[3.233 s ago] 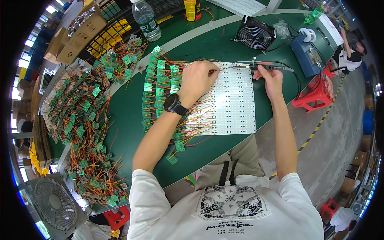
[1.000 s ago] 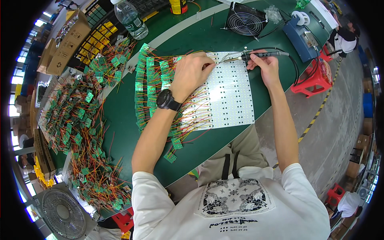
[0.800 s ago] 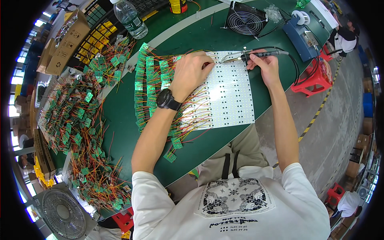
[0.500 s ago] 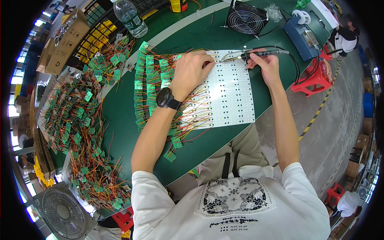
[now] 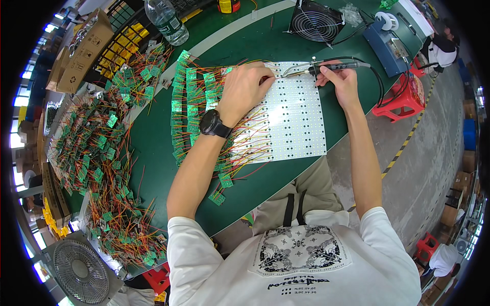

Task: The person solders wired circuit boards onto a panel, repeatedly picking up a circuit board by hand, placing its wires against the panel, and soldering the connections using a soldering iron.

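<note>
My right hand (image 5: 339, 84) grips a soldering iron (image 5: 332, 67) with a thin feed tube at its front. The iron's tip points left, at the upper part of a white LED panel (image 5: 296, 122) dotted with rows of small pads. My left hand (image 5: 247, 84), a dark watch on its wrist, rests over the panel's upper left with thumb and fingers pinched close to the tip. What the pinch holds is hidden. Beside and under my left forearm stand rows of green circuit boards (image 5: 191, 102). Their red and yellow wires (image 5: 252, 145) reach onto the panel.
A big heap of wired green boards (image 5: 84, 153) covers the table's left side. A water bottle (image 5: 167, 23), a black fan (image 5: 316, 23) and a blue soldering station (image 5: 385, 48) stand at the back. Red stools (image 5: 403, 99) stand right; a grey fan (image 5: 79, 268) is lower left.
</note>
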A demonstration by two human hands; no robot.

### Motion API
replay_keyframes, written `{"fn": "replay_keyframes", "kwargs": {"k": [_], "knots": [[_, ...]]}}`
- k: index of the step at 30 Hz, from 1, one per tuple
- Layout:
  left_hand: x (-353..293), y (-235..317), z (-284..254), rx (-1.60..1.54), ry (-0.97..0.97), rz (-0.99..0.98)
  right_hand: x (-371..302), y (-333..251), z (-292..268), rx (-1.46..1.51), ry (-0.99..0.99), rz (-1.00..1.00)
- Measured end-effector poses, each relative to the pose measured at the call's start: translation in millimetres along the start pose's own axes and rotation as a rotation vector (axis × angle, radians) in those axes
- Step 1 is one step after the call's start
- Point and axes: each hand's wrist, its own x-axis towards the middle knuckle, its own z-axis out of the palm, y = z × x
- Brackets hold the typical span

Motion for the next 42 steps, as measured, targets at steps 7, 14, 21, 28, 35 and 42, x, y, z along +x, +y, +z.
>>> {"fn": "replay_keyframes", "kwargs": {"k": [7, 14, 21, 28, 35, 42], "knots": [[1, 1, -3, 0.008, -0.011, 0.004, 2, 1, 0, 0.038, 0.041, -0.025], [7, 36, -75, -0.073, 0.063, 0.082, 5, 6, 5, 0.07, 0.081, -0.008], [-54, 77, -178, 0.091, 0.322, -0.326, 0, 5, -4, 0.087, 0.061, -0.025], [-237, -8, -194, 0.943, 0.23, -0.916, 2, 4, 0, 0.101, 0.039, -0.013], [-278, -18, -202, 0.916, 0.31, -0.74, 1, 1, 1, 0.1, 0.047, -0.014], [-262, 7, -191, 0.563, 0.455, -0.505, -2, 0, 0, 0.09, 0.058, -0.002]]}}
